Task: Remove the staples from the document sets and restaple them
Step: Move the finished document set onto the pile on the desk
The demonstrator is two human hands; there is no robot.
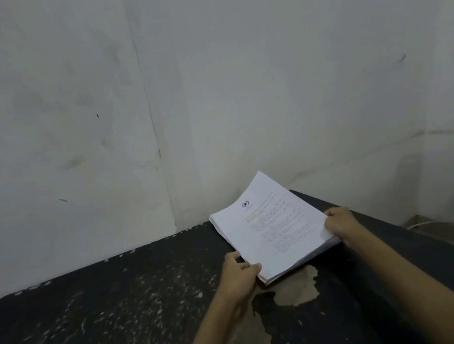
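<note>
Where the left arm (pixel 208 334) and the right arm (pixel 413 278) reach in bare from the bottom edge, they cross a dark table (pixel 108 308) with scuffed paint, which has flaked off in a pale patch (pixel 295 290) just short of the hands. The left hand (pixel 240 276) grips the nearest corner of a stack of papers (pixel 273 231), its thumb lying on the top sheet and its fingers curled underneath. The right hand (pixel 342 226) holds the stack's right corner, with fingers bent over the edge and onto the top sheet. The stack sits between the two hands, turned so that one corner points at the person and the opposite one points away. It lies over the far right part of the table, and its near corner is low, just above the bare patch. Whether it rests on the table or is held clear of it cannot be told. The top sheet carries lines of print too small to read and a round emblem (pixel 245 204) near its far end. Beyond it the far corner of the stack shows against a pale, stained wall (pixel 212 90). Low on the right, a white cable (pixel 419 225) lies past the table's edge.
</note>
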